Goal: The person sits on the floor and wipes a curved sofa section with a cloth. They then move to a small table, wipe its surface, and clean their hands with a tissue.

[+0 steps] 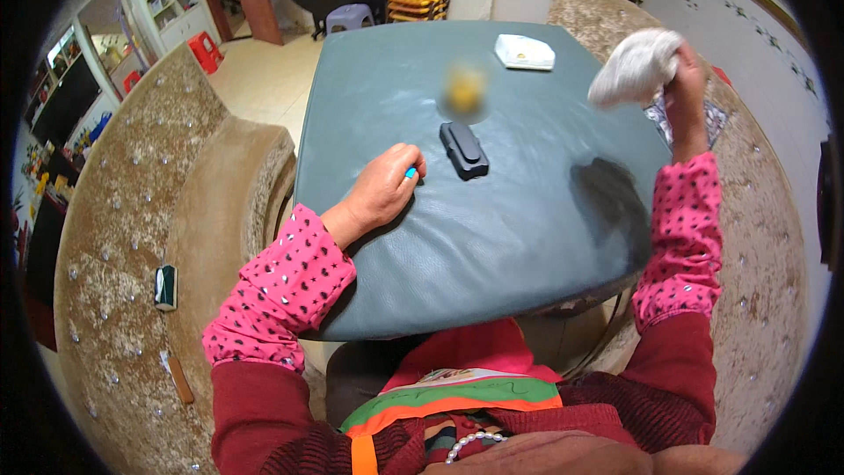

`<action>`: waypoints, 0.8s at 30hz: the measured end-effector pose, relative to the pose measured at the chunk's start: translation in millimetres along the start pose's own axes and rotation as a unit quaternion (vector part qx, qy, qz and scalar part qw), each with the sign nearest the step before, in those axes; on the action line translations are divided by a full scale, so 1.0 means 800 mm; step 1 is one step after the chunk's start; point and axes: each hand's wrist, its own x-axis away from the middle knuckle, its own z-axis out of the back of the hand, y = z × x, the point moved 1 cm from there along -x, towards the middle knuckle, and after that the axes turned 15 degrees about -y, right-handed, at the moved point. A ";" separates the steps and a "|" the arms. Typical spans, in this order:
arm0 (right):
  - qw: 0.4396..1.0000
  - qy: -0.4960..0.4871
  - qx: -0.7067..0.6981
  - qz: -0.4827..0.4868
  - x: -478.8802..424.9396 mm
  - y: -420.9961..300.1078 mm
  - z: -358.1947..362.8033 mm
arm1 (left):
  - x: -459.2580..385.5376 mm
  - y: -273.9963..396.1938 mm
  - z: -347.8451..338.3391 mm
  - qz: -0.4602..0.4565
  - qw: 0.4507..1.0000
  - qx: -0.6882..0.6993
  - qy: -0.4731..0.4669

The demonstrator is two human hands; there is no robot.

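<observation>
My left hand (389, 181) rests in a fist on the table's grey-green leather-like cover (475, 231). A small light-blue object (410, 173) pokes out between its fingers; the remainder is hidden. Raised above the table's right edge, my right hand (686, 82) grips a bunched white cloth (636, 69), which casts a dark shadow below. A black oblong case (464, 150) lies just right of my left hand, apart from it. Behind the case is a blurred yellow thing (465, 91). Farther back sits a white soft packet (525, 53).
Brown studded sofas flank the table, one at left (217, 198) and one at right (758, 211). A patterned cloth (715, 122) lies by the right edge. On the left sofa are a tissue pack (166, 288) and a brown-handled item (179, 380). Beyond stand a red stool (206, 53) and a purple stool (349, 16).
</observation>
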 end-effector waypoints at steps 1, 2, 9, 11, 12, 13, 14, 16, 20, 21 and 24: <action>0.999 0.003 -0.001 -0.050 0.026 0.007 -0.001 | -0.004 0.000 -0.003 -0.008 0.999 -0.037 -0.004; 0.986 0.093 0.030 -0.134 0.049 0.029 -0.032 | 0.001 -0.001 -0.004 -0.006 0.997 -0.078 -0.006; 0.779 -0.278 0.548 -0.129 0.150 0.084 -0.218 | 0.015 0.015 0.006 0.029 0.978 -0.207 0.001; 0.743 -0.286 0.590 -0.133 0.157 0.077 -0.221 | 0.004 0.023 -0.001 0.059 0.972 -0.228 0.002; 0.751 -0.245 0.606 -0.094 0.162 0.077 -0.219 | 0.002 0.025 -0.004 0.073 0.969 -0.237 0.003; 0.753 -0.234 0.604 -0.116 0.161 0.075 -0.217 | 0.002 0.028 -0.006 0.089 0.966 -0.244 0.007; 0.756 -0.222 0.600 -0.138 0.158 0.073 -0.215 | 0.002 0.029 -0.007 0.106 0.962 -0.252 0.012; 0.746 -0.176 0.628 -0.131 0.160 0.065 -0.207 | 0.003 0.029 -0.009 0.129 0.959 -0.253 0.028; 0.710 -0.092 0.685 -0.134 0.174 0.055 -0.165 | 0.008 0.027 -0.011 0.140 0.957 -0.245 0.068; 0.704 -0.070 0.691 -0.149 0.180 0.047 -0.151 | 0.008 0.027 -0.007 0.140 0.957 -0.243 0.072; 0.694 -0.027 0.689 -0.205 0.196 0.026 -0.116 | 0.009 0.031 -0.005 0.161 0.956 -0.232 0.078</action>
